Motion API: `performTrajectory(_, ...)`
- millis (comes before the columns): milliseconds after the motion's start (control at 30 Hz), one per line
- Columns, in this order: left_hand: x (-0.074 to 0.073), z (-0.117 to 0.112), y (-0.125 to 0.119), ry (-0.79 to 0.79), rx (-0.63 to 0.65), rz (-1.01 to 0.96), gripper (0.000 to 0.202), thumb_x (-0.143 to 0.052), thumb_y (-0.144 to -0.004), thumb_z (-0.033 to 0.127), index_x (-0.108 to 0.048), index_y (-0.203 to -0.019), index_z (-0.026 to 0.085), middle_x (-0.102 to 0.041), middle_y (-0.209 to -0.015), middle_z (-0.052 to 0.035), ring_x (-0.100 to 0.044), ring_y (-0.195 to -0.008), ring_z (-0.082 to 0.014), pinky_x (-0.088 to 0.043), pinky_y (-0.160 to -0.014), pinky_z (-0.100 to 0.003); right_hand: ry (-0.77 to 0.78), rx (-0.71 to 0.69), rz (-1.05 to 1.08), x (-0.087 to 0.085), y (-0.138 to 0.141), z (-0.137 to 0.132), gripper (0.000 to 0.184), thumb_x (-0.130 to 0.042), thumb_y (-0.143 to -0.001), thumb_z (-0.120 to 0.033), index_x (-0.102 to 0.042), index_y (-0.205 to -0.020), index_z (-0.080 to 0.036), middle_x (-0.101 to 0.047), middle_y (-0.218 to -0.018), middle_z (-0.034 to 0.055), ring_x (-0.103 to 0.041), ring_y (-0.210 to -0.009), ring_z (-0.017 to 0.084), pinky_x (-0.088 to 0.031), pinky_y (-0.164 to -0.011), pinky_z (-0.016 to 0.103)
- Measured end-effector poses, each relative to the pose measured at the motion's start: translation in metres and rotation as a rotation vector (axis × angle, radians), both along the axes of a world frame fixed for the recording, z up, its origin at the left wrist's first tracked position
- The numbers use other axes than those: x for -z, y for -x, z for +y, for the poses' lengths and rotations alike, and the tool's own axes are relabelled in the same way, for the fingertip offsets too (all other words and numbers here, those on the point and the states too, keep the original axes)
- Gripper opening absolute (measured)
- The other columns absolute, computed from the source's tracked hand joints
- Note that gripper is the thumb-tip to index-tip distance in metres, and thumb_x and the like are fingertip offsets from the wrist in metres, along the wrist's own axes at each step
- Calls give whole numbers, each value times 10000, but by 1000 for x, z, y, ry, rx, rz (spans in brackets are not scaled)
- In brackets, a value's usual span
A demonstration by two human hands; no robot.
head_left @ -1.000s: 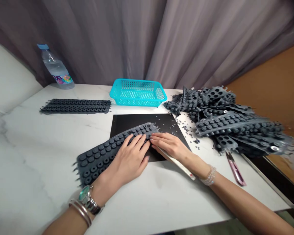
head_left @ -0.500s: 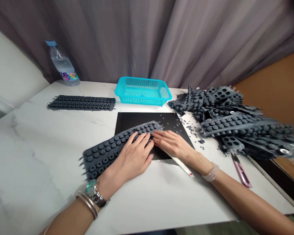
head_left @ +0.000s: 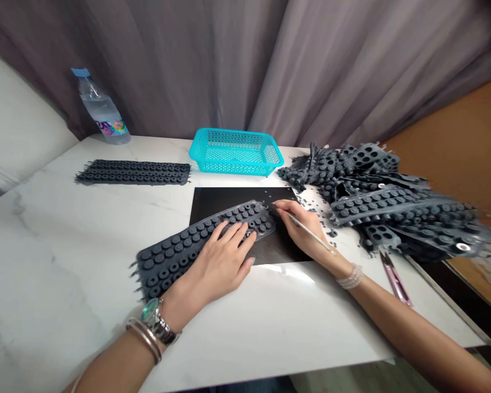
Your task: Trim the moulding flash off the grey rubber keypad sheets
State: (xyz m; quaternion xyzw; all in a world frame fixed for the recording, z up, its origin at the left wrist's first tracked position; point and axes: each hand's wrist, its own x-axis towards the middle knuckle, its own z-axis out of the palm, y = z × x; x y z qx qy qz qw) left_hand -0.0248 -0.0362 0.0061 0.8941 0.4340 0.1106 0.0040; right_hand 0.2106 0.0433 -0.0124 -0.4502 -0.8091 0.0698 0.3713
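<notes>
We'd say small home workroom, approx.: marble-look counter [head_left: 65,262], grey drapes [head_left: 180,65] behind, moulded rubber sheets [head_left: 384,213] piled at right, water bottle [head_left: 100,106] upper left.

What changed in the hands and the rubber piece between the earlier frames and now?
The right hand has lifted off the far end of the rubber sheet and now holds a thin stick like a pen, its tip at the sheet's end. The left hand stays pressed on the sheet; the basket stayed put.
</notes>
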Motion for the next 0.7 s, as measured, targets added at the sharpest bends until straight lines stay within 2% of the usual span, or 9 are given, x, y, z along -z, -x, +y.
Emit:
performTrajectory(67, 0, 0, 0, -13, 2, 0, 505, -389, -986, 358, -411, -1442, 145, -453, -1485, -159, -399, -1381, -281, -254, -1163, -493, -1, 34, -9, -5, -4, 0, 172, -495, -973, -286, -627, -1049, -205, -704, -1117, 102, -693, -997, 235, -578, -882, 426)
performTrajectory(100, 0, -1, 0, -21, 3, 2, 511, -394, -984, 359, -400, -1448, 143, -447, -1488, -164, -392, -1387, -284, -257, -1163, -492, -30, -9, -28, -8, -4, -2, 159, -506, -967, -276, -632, -1029, -203, -697, -1143, 111, -674, -1051, 246, -567, -905, 439)
performTrajectory(233, -3, -2, 0, -47, 5, 14, 461, -429, -974, 350, -469, -1388, 152, -449, -1479, -180, -382, -1396, -299, -273, -1160, -485, -188, -341, -176, -20, 3, -15, 142, -550, -939, -192, -634, -1053, -203, -695, -1174, 113, -599, -1175, 250, -545, -923, 442)
performTrajectory(333, -4, -2, 0, -39, 2, 26, 439, -438, -971, 354, -510, -1354, 151, -450, -1477, -183, -387, -1392, -308, -272, -1161, -487, -257, -490, -273, -21, 8, -23, 180, -558, -929, -150, -627, -1090, -190, -705, -1156, 114, -608, -1151, 251, -551, -862, 430)
performTrajectory(500, -4, -2, -1, -8, -11, 34, 477, -401, -983, 362, -471, -1408, 159, -419, -1503, -177, -374, -1395, -317, -278, -1152, -502, -323, -517, -290, -14, 7, -25, 204, -588, -903, -113, -612, -1100, -162, -710, -1142, 133, -616, -1132, 260, -547, -829, 432)
performTrajectory(700, -3, -2, -1, -5, -18, 26, 489, -419, -971, 383, -481, -1406, 168, -430, -1494, -169, -404, -1367, -316, -294, -1136, -500, -285, -505, -331, -8, 3, -24, 188, -562, -925, -140, -617, -1102, -172, -693, -1182, 143, -608, -1156, 264, -547, -829, 449)
